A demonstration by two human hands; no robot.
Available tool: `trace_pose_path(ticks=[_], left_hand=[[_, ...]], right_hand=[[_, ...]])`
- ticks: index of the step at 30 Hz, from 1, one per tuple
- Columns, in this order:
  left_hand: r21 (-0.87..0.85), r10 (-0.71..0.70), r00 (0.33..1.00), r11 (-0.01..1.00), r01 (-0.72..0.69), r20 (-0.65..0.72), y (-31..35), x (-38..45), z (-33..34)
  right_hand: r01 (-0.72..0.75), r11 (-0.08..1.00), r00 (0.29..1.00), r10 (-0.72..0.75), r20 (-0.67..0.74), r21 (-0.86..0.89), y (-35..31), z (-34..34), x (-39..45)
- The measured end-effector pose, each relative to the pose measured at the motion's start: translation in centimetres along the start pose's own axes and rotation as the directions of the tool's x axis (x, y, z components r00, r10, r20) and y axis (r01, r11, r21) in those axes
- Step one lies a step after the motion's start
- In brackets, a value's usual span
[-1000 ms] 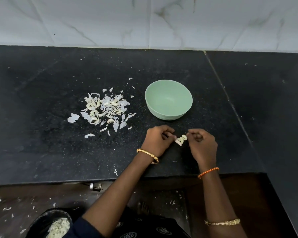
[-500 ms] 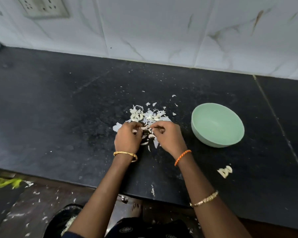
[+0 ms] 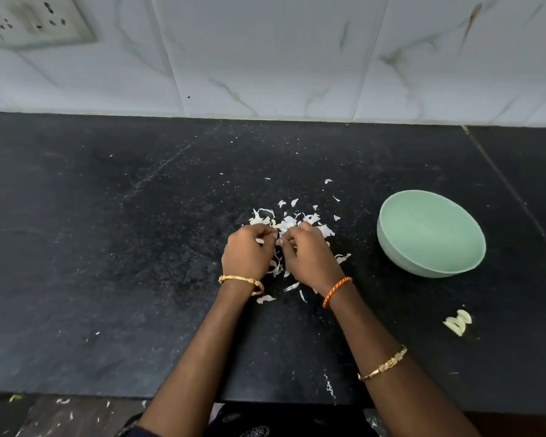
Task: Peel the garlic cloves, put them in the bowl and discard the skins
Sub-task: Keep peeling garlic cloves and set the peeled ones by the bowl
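Both hands have stayed over the heap of skins (image 3: 292,223) since half a second ago, and the peeled cloves (image 3: 458,322) lie where they were set down on the dark surface (image 3: 108,263), near the bowl (image 3: 431,233) but not in it. Left hand (image 3: 249,252) and right hand (image 3: 306,253) are curled knuckle to knuckle among the skins, fingertips pinching flakes.
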State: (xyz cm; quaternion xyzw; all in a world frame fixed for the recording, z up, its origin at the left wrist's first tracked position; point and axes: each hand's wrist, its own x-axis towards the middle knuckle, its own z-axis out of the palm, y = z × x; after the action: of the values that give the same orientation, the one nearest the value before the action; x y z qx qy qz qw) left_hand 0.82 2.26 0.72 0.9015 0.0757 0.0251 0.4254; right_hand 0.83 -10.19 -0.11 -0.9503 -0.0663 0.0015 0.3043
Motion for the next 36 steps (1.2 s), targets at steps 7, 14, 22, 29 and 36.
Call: trace_pose_path(ticks=[7, 14, 22, 29, 36], left_hand=[[-0.331, 0.030, 0.980, 0.943, 0.038, 0.198, 1.7, 4.0, -1.2], [-0.417, -0.078, 0.962, 0.890, 0.185, 0.260, 4.3, 6.2, -1.7], [-0.469, -0.049, 0.966, 0.867, 0.167, 0.254, 5.1, 6.4, -1.1], [-0.481, -0.053, 0.983, 0.867, 0.132, 0.175, 4.8, 5.8, 0.2], [-0.474, -0.006, 0.993, 0.878, 0.063, 0.119, 4.4, 5.4, 0.4]], right_hand=[[-0.127, 0.918, 0.987, 0.155, -0.047, 0.376, -0.5, -3.0, 3.4], [-0.105, 0.824, 0.987, 0.154, -0.042, 0.556, 0.1, -4.7, 5.1], [-0.064, 0.755, 0.983, 0.160, -0.089, 0.652, 1.3, -5.1, 5.5], [-0.040, 0.739, 0.960, 0.215, -0.179, 0.673, 1.3, -4.0, 4.5], [-0.032, 0.759, 0.944, 0.237, -0.230, 0.651, 0.6, -3.4, 3.5]])
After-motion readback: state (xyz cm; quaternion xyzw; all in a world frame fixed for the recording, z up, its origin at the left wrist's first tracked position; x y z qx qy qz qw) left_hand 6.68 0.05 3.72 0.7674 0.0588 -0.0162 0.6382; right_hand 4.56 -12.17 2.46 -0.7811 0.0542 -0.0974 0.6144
